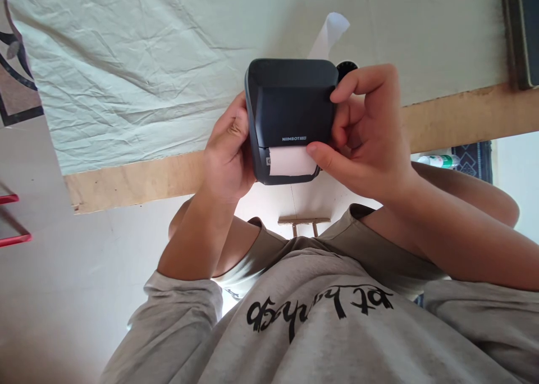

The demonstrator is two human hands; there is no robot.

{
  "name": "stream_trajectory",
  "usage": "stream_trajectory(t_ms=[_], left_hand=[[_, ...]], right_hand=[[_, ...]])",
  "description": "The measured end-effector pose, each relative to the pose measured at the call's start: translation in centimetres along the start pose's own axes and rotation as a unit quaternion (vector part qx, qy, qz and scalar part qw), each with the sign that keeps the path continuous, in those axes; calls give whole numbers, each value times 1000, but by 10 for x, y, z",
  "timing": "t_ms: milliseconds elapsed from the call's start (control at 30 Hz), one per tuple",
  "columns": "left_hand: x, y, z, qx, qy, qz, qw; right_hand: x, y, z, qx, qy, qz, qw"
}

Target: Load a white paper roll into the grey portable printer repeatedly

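- Left hand [229, 151]: clasps black printer [295, 109] along its nine o'clock side.
- Right hand [373, 134]: grips three o'clock edge, thumb on white paper [289, 161] near five o'clock.
- Printer: twelve o'clock from grey shirt [320, 277].
- Paper strip [327, 39]: beyond printer, one o'clock.

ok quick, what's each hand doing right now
Left hand: closed, holding the printer.
Right hand: fingers curled beside it, thumb by the paper, grip unclear.

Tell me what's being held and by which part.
A black NIIMBOT label printer: the left hand grips its left side, the right hand its right side.
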State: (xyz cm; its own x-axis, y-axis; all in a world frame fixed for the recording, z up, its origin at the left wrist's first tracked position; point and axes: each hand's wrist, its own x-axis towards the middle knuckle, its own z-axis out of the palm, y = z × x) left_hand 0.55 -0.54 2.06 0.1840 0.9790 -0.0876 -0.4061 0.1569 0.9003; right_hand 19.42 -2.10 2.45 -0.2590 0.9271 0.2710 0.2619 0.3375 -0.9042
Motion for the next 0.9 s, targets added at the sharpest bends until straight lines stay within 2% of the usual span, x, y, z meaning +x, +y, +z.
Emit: stream_trajectory(t_ms=[167,267,400,533,600,667,767,833,900], left_hand=[[0,0,2,-34,-13,-13,999],[-1,-1,2,-38,-28,-32,998],[-2,0,2,-6,-26,-20,999],[-3,4,3,15,-25,-36,999],[-4,5,5,20,-19,-37,999],[-5,4,8,22,-13,-24,999],[-5,1,10,20,-1,-2,1000],[-4,-1,9,22,-3,5,1000],[-3,-2,7,31,-13,4,999]], right_hand=[[3,-2,-5,-4,-3,10,1000],[8,-12,-9,-32,41,-8,999],[19,-30,-12,-54,117,-47,991],[29,-33,-13,-75,142,-69,985],[33,-30,-12,-137,118,-93,979],[37,-30,-10,-262,55,-82,960],[41,-37,-6,-429,-67,28,900],[43,-44,-5,-463,-123,78,875],[44,-50,-6,-455,-158,92,871]])
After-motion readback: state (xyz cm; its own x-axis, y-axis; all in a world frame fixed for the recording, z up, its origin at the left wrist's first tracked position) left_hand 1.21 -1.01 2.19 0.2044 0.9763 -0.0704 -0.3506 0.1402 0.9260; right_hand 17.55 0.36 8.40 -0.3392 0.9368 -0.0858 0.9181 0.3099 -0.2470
